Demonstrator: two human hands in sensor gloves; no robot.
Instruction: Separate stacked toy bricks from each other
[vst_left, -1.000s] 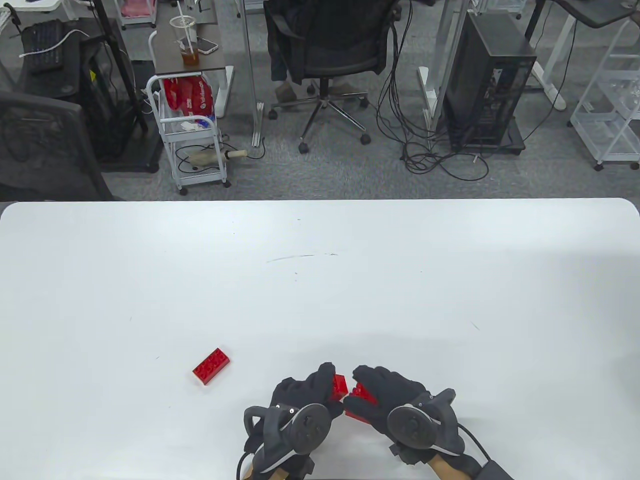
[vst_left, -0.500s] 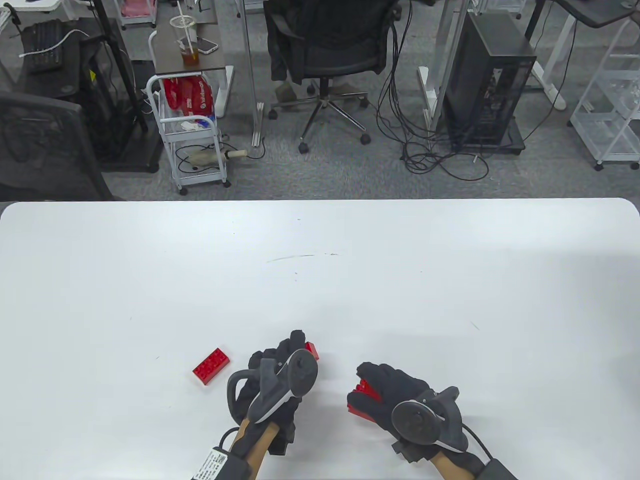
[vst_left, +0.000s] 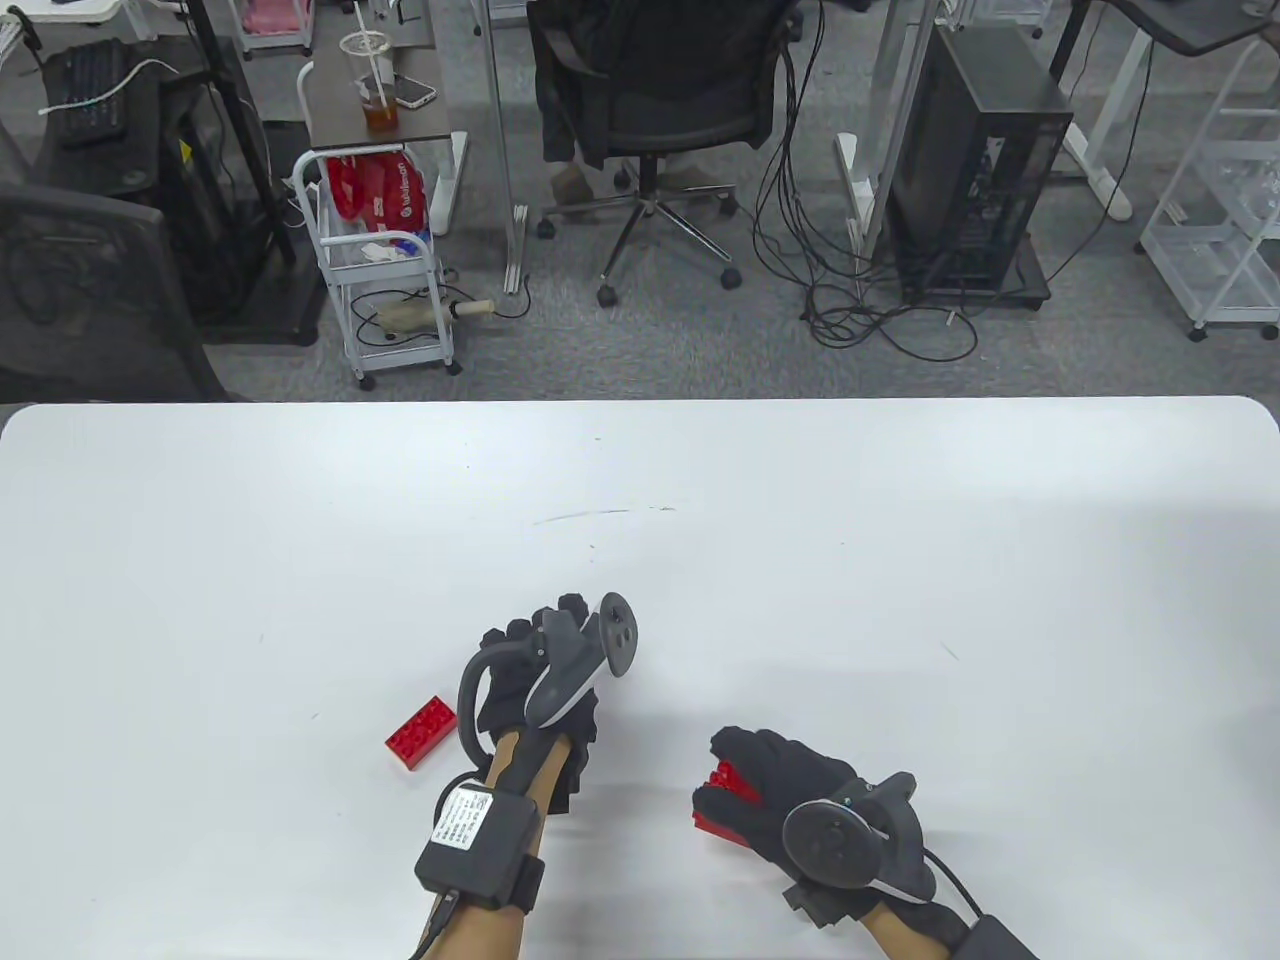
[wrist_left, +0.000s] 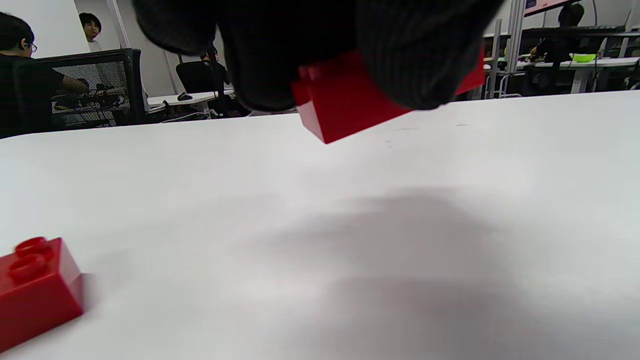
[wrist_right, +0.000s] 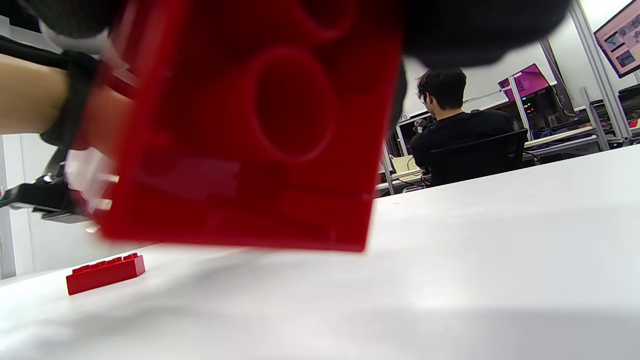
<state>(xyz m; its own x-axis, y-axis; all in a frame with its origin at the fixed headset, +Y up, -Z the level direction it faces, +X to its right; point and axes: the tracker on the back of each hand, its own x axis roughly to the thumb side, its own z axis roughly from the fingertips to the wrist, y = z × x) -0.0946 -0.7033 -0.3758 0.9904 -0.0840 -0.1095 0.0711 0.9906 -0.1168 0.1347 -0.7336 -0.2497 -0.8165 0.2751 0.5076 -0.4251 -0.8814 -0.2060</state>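
My left hand (vst_left: 527, 650) holds a red brick (wrist_left: 345, 102) just above the white table (vst_left: 900, 560). The brick is hidden under the hand in the table view. In the left wrist view my gloved fingers (wrist_left: 415, 60) wrap over its top. My right hand (vst_left: 762, 782) grips another red brick (vst_left: 722, 790) low near the table's front edge. Its hollow underside fills the right wrist view (wrist_right: 250, 130). A loose long red brick (vst_left: 422, 732) lies flat on the table left of my left wrist. It also shows in the left wrist view (wrist_left: 35, 285) and the right wrist view (wrist_right: 105, 272).
The table's front edge runs just below both hands. Beyond the far edge stand an office chair (vst_left: 660, 100), a white cart (vst_left: 385, 270) and a computer tower (vst_left: 975, 160).
My left hand has pulled away from the right hand with a brick, moving left and farther up the table. My right hand has stayed in place with its brick.
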